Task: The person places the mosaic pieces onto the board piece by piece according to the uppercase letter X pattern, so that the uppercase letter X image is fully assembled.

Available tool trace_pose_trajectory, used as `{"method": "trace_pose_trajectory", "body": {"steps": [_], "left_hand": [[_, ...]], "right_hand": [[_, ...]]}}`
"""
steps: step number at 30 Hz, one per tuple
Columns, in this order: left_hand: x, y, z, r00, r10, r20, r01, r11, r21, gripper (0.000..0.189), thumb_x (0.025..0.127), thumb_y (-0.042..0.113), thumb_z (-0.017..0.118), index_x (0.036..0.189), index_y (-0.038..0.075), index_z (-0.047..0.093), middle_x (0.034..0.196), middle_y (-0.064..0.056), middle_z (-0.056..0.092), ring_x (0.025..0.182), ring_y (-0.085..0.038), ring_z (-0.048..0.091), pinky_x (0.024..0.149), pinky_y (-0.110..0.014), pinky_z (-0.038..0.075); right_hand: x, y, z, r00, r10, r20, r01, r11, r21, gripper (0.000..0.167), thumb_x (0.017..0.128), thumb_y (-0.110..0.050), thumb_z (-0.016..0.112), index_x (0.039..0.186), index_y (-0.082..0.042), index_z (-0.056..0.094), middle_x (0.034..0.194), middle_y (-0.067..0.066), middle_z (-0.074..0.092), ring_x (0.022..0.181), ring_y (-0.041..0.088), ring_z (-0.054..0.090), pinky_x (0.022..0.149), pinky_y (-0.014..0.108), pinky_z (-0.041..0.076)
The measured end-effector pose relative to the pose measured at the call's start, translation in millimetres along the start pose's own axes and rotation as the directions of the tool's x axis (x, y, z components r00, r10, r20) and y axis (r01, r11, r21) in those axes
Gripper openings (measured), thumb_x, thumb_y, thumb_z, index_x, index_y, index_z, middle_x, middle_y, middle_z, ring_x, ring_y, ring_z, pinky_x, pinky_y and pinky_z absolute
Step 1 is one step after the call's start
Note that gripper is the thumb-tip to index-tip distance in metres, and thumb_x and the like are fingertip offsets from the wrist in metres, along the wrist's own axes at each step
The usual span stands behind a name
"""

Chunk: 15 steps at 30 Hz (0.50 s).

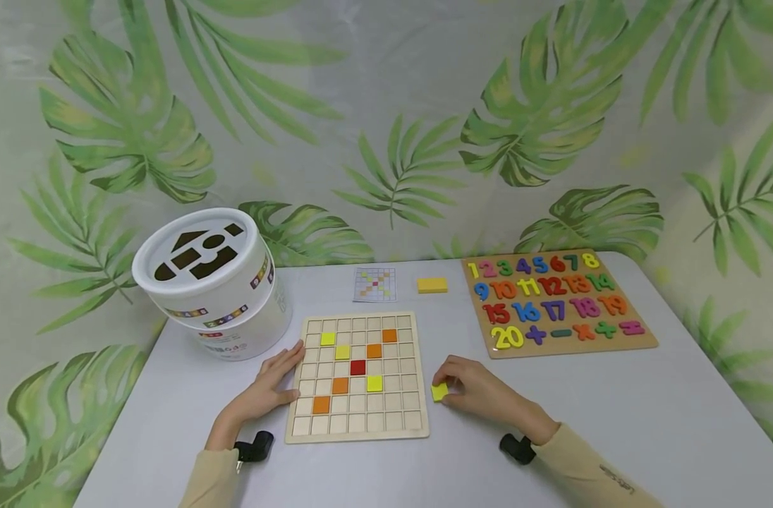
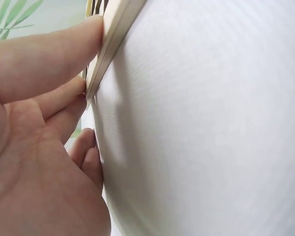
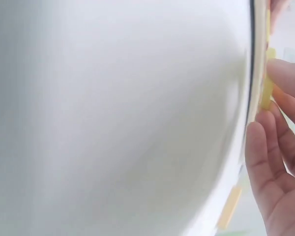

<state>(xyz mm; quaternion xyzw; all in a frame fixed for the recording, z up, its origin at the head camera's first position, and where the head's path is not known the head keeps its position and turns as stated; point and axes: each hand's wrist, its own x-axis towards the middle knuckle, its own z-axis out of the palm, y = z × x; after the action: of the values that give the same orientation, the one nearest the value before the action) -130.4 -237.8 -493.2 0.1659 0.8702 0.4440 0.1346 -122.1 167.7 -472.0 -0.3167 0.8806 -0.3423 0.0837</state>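
A square wooden grid board (image 1: 393, 423) lies on the table with a red tile (image 1: 357, 367) near its middle. Yellow tiles (image 1: 374, 383) and orange tiles (image 1: 340, 385) run diagonally out from the red one. Along the board's left edge rests my left hand (image 1: 262, 388), its fingers extended and the thumb apart. In the left wrist view the thumb touches the side of the board (image 2: 113, 44). Just beyond the right edge, my right hand (image 1: 482, 388) pinches a yellow tile (image 1: 439, 393) between thumb and fingers; the right wrist view shows this tile (image 3: 268, 91) edge-on.
Behind the board lie a small printed pattern card (image 1: 375, 285) and a yellow block (image 1: 432, 285). A wooden number puzzle board (image 1: 573, 342) is at the back right. At the back left stands a white bucket (image 1: 259, 339) with shape cutouts in its lid.
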Motion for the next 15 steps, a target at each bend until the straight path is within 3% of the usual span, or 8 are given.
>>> {"method": "trace_pose_trajectory", "body": {"steps": [6,11,15], "left_hand": [[-1.0,-2.0,-0.1,0.995,0.096,-0.017,-0.096,0.995,-0.017,0.072,0.084,0.006,0.064,0.147,-0.002,0.03,0.158,-0.011,0.017,0.138,-0.039,0.005,0.106,-0.064,0.006],[0.0,0.0,-1.1,0.999,0.033,-0.001,-0.033,0.999,-0.013,0.073,0.084,0.002,0.064,0.148,-0.001,0.028,0.158,-0.013,0.014,0.14,-0.039,0.003,0.107,-0.064,0.005],[0.2,2.7,-1.3,1.0,0.009,0.001,-0.009,1.0,-0.008,0.073,0.084,0.0,0.064,0.148,-0.002,0.029,0.158,-0.015,0.014,0.141,-0.039,0.002,0.107,-0.064,0.004]], "right_hand": [[17.7,-21,16,1.0,-0.025,0.012,0.024,0.999,0.027,0.02,0.079,-0.005,0.074,0.097,-0.009,0.066,0.092,-0.006,0.056,0.081,0.012,0.053,0.071,0.023,0.048],[31.3,-36,30,0.997,-0.019,0.071,0.019,1.0,-0.002,0.018,0.08,-0.006,0.074,0.097,-0.008,0.067,0.09,-0.005,0.055,0.08,0.01,0.05,0.072,0.022,0.046],[40.0,-44,37,0.997,-0.013,0.071,0.015,0.999,-0.029,0.017,0.079,-0.004,0.073,0.095,-0.007,0.066,0.088,-0.004,0.054,0.078,0.01,0.048,0.07,0.021,0.045]]}}
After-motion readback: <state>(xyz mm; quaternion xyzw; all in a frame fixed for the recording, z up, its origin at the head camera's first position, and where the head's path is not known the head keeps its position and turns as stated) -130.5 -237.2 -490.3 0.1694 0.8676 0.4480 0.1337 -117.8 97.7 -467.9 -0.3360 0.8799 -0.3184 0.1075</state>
